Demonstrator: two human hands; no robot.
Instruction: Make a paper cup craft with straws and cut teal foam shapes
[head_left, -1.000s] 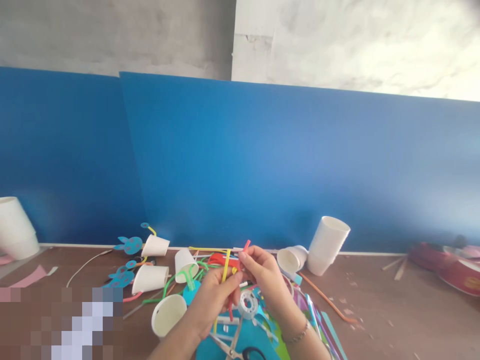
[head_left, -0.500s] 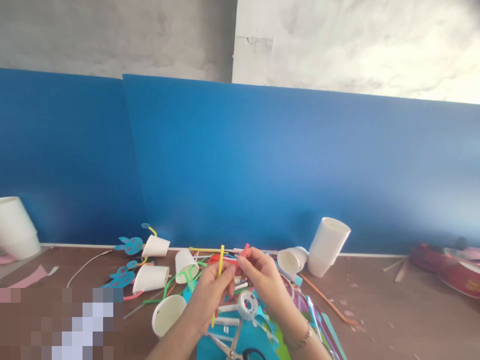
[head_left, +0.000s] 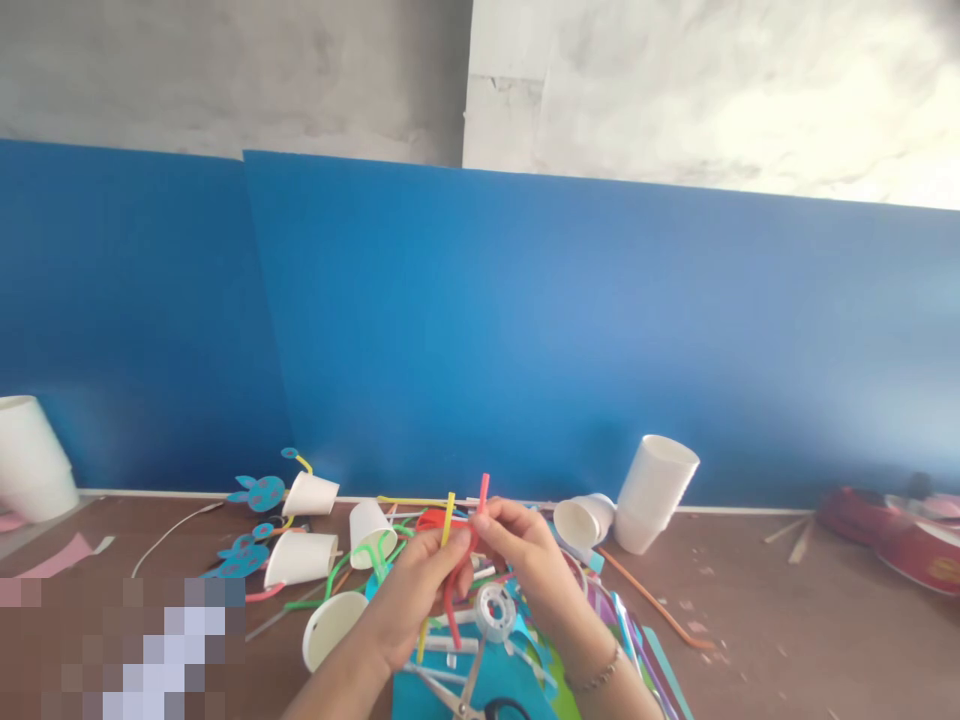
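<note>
My left hand [head_left: 416, 590] is closed on a yellow straw [head_left: 448, 517], whose ends stick out above and below the fingers. A red straw [head_left: 485, 488] runs between both hands. Its top end rises from the pinched fingers of my right hand [head_left: 523, 545], and its lower part hangs below my left fingers. Close beneath the hands lie a roll of clear tape [head_left: 511, 615] and open scissors [head_left: 466, 690] on blue paper [head_left: 510, 668]. Part of each straw is hidden by my fingers.
Paper cups [head_left: 301, 558] with blue animal cutouts [head_left: 240, 557] lie at the left. Another cup [head_left: 334, 632] lies near my left forearm. Stacked white cups [head_left: 654, 495] stand at the back right. An orange straw [head_left: 660, 603] and a red bowl [head_left: 926, 550] are farther right.
The red straw has turned more upright and sticks up higher above my right fingers. Its lower part now shows under my left hand. Both hands stay nearly in place.
</note>
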